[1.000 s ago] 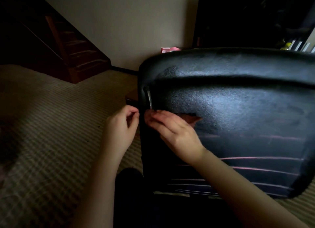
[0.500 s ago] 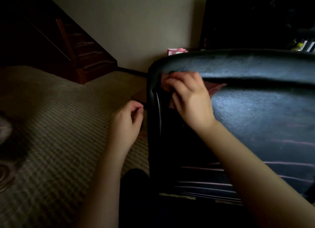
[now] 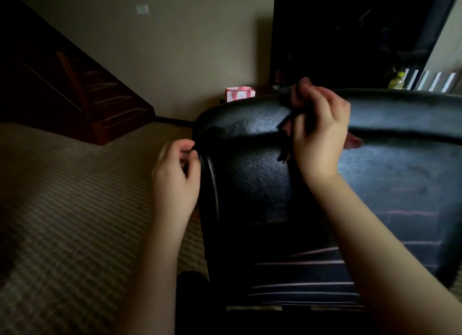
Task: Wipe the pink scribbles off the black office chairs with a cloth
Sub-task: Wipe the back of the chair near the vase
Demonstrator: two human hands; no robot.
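Bare left forearm [image 3: 155,259] and bare right forearm [image 3: 375,247]; black clothing [image 3: 191,297], perhaps a trouser leg, low between them.

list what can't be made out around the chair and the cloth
Cloth: head view, mostly covered by the right hand; only a pinkish corner shows.
Left hand: head view, too dark to tell whether its curled fingers pinch the edge of the chair.
Chair: cut off by the right frame edge; its base does not show.
Pink lines: partly hidden behind the right forearm.
Yellowish item at the back: too small and dim to identify.
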